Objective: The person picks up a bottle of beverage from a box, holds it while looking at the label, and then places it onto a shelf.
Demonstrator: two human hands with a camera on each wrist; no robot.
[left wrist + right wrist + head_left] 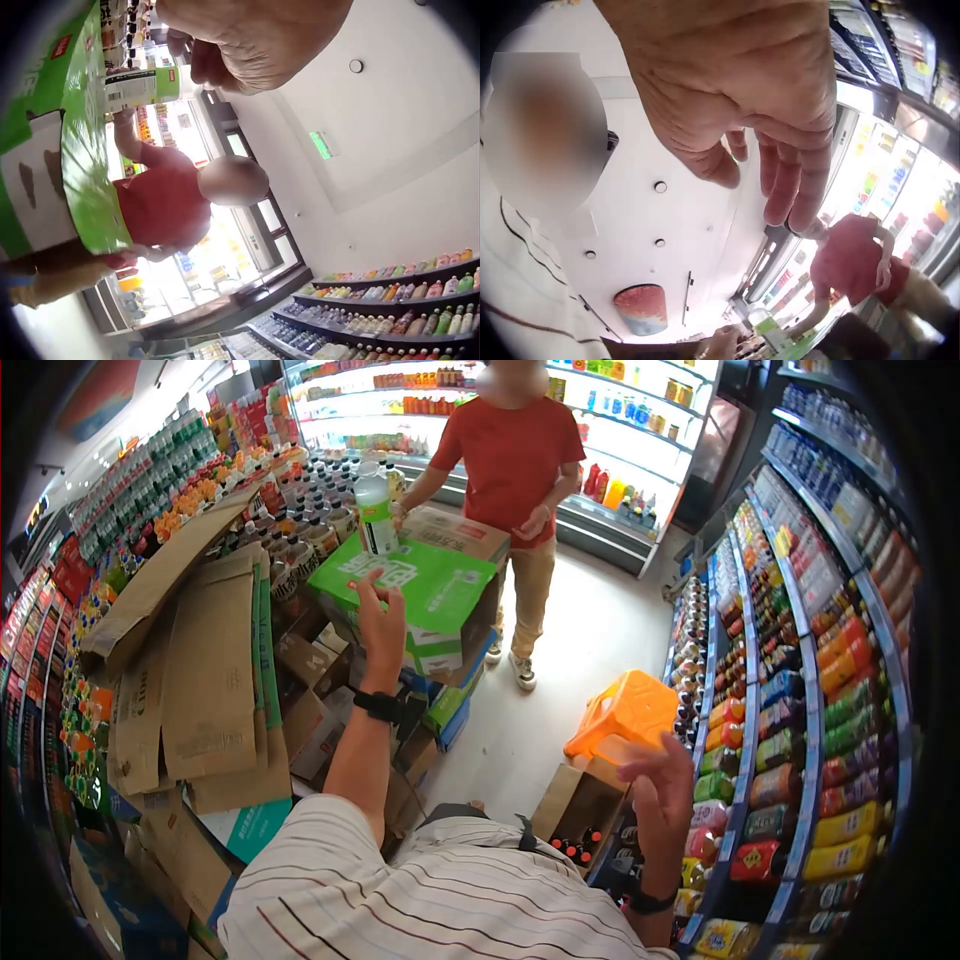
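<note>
My left hand is over the near side of a green printed carton, fingers partly bent and nothing in its grasp. On the carton's far left corner stands a clear bottle with a green label. A person in a red shirt faces me across the carton, one hand next to that bottle. My right hand is raised in the air at the right, its fingers loosely bent around nothing. In the right wrist view, this hand hangs empty with thumb and fingers apart.
Flattened cardboard leans in a stack at the left. An orange plastic stool stands on the floor, with an open box holding red-capped bottles nearer me. Shelves of drinks line the right; a lit drinks cooler is behind the person.
</note>
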